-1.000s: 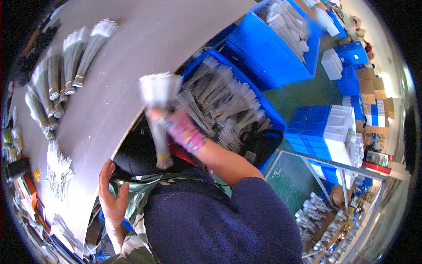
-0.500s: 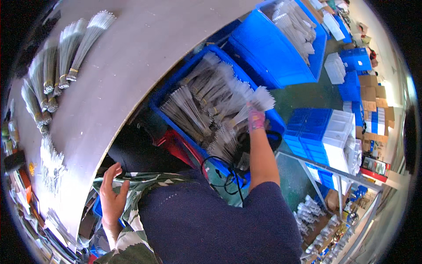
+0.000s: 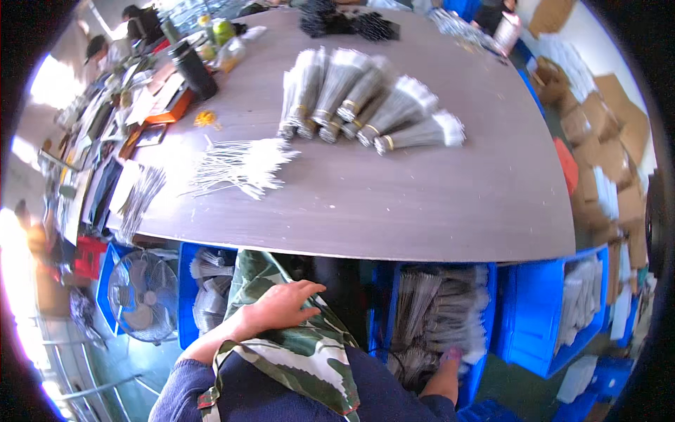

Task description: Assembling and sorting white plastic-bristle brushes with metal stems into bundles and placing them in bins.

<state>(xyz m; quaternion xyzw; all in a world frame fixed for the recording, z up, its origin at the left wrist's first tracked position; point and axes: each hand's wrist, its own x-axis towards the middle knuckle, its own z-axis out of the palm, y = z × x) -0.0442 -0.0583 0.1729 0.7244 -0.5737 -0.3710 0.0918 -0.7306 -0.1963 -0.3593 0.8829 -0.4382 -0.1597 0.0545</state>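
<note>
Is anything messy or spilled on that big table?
Yes. A loose pile of thin white sticks lies fanned out on the grey table, pointing every way, while the bundles beside it are neatly banded. Nothing looks broken or spilled otherwise.

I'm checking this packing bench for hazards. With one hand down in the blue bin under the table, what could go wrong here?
The right hand reaches into the blue bin of thin bundles below the table edge, so a snag or poke seems possible. The loose white strips on the table could scatter if bumped. The left hand rests on the camouflage cloth.
</note>
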